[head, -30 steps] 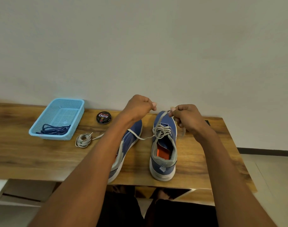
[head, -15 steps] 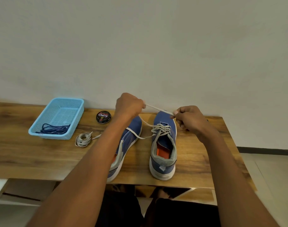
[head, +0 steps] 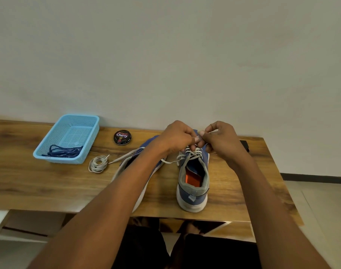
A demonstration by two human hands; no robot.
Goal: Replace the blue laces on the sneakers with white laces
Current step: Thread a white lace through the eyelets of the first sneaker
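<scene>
- The right blue fabric sneaker with a white sole [head: 193, 183] stands on the wooden tabletop [head: 29, 183], long axis running away from the person, toe to the wall, heel nearest.
- Both grips meet above its toe end: the left hand [head: 175, 137] and the right hand [head: 221, 138] each pinch the white lace [head: 192, 155].
- The left blue sneaker [head: 144, 171] lies beside it, mostly hidden under the forearm.
- The dark blue laces [head: 62, 152] lie in the light blue plastic basket [head: 88, 136].
</scene>
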